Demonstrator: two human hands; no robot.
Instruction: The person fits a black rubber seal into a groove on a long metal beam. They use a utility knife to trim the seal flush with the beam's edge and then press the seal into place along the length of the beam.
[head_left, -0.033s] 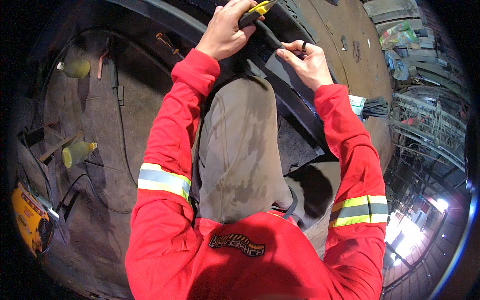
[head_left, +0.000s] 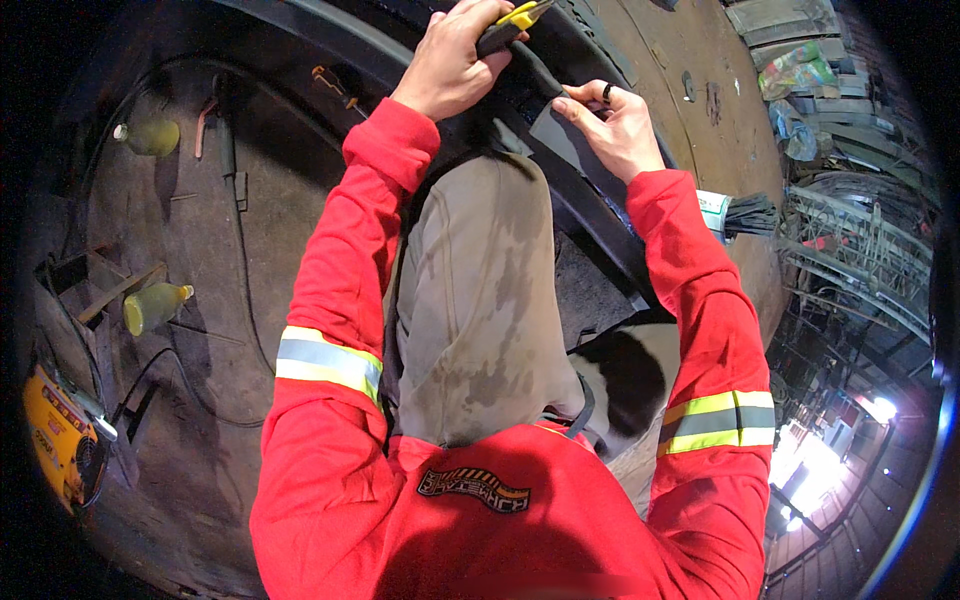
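Up at the top middle, my left hand (head_left: 452, 68) is closed around a yellow-and-black hand tool (head_left: 519, 20) with a pointed metal tip; its exact kind I cannot make out. My right hand (head_left: 622, 128), with a black ring on one finger, pinches the lower end of a dark narrow strip (head_left: 538, 70). That strip runs up toward the tool. Below it, a flat grey piece (head_left: 562, 140) lies against a black metal beam (head_left: 600, 218), close to my right fingers. Whether the tool touches the strip is hidden by my left hand.
On the dark floor at left lie two yellowish bottles (head_left: 150, 137) (head_left: 155, 309), cables, a clamp-like tool (head_left: 206, 128) and an orange-handled tool (head_left: 335, 88). A yellow machine (head_left: 62, 440) stands lower left. At right are a packet of dark rods (head_left: 745, 214) and stacked metal (head_left: 850, 245).
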